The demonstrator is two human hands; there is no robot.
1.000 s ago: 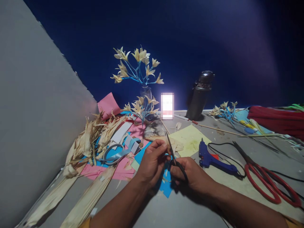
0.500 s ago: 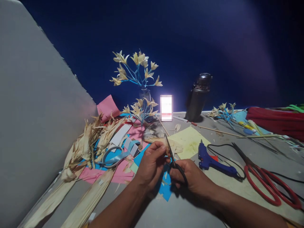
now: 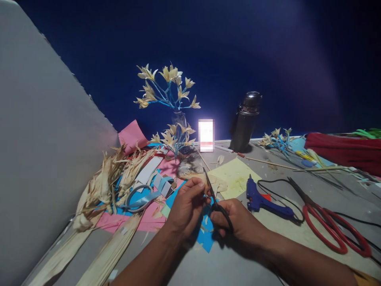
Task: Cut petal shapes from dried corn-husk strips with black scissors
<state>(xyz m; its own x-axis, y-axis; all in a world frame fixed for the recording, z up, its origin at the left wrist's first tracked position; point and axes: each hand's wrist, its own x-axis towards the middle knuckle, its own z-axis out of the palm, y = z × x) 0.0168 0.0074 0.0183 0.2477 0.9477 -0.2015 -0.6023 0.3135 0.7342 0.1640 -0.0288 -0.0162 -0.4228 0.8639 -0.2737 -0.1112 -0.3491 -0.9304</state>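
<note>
Above blue paper (image 3: pixel 207 241): right hand (image 3: pixel 238 218), fingers clamped on black scissors (image 3: pixel 215 204), blades (image 3: pixel 209 185) pointing away, presumably for control; left hand (image 3: pixel 185 208), fingertips pinched together beside blades, contents unclear.

- Black-handled scissors (image 3: pixel 215 203): thin, dark metal blades; smooth handles that look like plastic.
- Red-handled scissors (image 3: pixel 311 208): dull, dark metal blades; smooth handles, faintly shiny.
- Glue gun (image 3: pixel 262 203): smooth blue plastic with a low sheen.
- Flask (image 3: pixel 244 128): metallic, with a glossy, reflective cap and a darker, softer-shining body.
- Dry husk strips (image 3: pixel 117 246): matt, fibrous, lengthwise ridged.
- Pink sheet (image 3: pixel 132 137) and yellow sheet (image 3: pixel 238 176): matt paper, the yellow one blotchy.
- Folded red fabric (image 3: pixel 342 150): matt cloth.
- Thin stick (image 3: pixel 268 161): apparently wood.
- Surface (image 3: pixel 202 270): smooth, mostly matt grey.
</note>
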